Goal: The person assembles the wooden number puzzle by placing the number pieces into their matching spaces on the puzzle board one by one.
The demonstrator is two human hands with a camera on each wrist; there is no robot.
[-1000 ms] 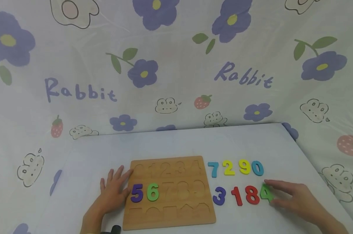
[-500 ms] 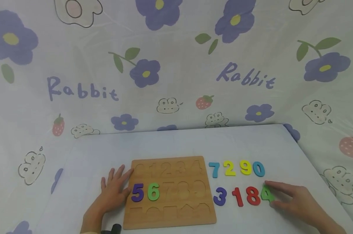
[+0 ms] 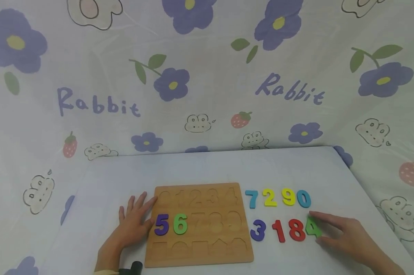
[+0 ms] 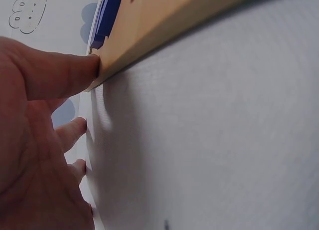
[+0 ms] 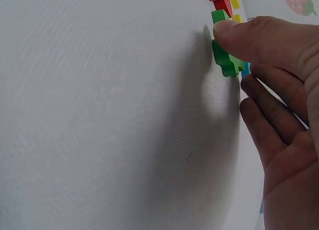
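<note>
My left hand (image 3: 134,223) lies at the left edge of a wooden number puzzle board (image 3: 200,250), fingers spread. Its thumb presses the board's side in the left wrist view. On the board sit a purple number 5 (image 3: 161,224) and a green number 6 (image 3: 180,224). At the right end of the lower row of loose numbers, my right hand (image 3: 351,236) pinches a green number 4 (image 3: 312,227) between thumb and index finger. The right wrist view shows the thumb on the green 4's near side; it appears to be on the table.
Right of the board lie a blue 7 (image 3: 251,199), yellow 2 (image 3: 270,198), yellow 9 (image 3: 289,197) and blue 0 (image 3: 303,198). Below them are a purple 3 (image 3: 258,230), red 1 (image 3: 279,231) and red 8 (image 3: 297,230). A patterned cloth hangs behind the white table (image 3: 207,166).
The head view has shifted slightly. Both hands stay in about the same place, the left at the board and the right at the green number 4.
</note>
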